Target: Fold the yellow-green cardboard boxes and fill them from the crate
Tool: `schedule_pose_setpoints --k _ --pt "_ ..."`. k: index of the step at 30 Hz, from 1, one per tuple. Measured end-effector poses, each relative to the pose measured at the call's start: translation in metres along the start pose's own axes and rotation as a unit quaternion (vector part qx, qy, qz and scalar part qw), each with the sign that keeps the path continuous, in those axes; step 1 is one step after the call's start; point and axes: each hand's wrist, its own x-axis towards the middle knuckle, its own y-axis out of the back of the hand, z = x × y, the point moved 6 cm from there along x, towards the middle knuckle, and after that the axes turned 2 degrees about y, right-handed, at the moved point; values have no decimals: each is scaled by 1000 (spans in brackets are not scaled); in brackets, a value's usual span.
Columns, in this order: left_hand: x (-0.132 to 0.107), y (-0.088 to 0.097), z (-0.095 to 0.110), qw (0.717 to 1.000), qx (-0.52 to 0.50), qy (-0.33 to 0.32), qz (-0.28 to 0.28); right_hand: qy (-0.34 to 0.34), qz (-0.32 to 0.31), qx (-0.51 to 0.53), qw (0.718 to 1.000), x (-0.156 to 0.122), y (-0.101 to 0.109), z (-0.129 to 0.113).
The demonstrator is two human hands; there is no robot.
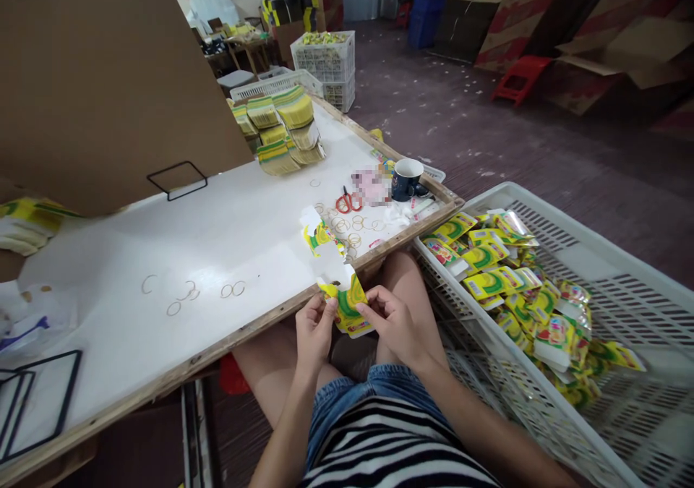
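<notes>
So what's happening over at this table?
A seated person is pinching a yellow-and-green printed card piece between the left hand and the right hand, at the near edge of the white table. On the person's right, a pale plastic crate holds a heap of yellow-and-green packets. Stacks of card sit farther along the table.

From my remote seat I am seeing a striped top (390, 444), its black and white bands curving across the belly. Just beyond the top, blue denim shorts (328, 408) are showing, their cloth varying from lighter to darker. Bare thighs (263, 372) are emerging farther from the top, and bare forearms (471, 408) are flanking it, ending in an uncovered left hand (314, 325) and right hand (398, 325).
</notes>
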Motion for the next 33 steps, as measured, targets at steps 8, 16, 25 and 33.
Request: schedule_pose_setpoints --k 8,16,25,33 --pt "-11 -6 -11 1000 9 -3 1 -17 4 -17 1000 -12 6 14" --pt "-30 -10 -5 996 -3 -3 -88 46 -63 44 996 -14 4 -5" --pt "-43 -15 5 970 -34 18 -238 55 -194 3 979 -12 7 -25" --pt "-45 -17 1 975 -51 37 -211 86 -137 -48 986 -8 11 -31"
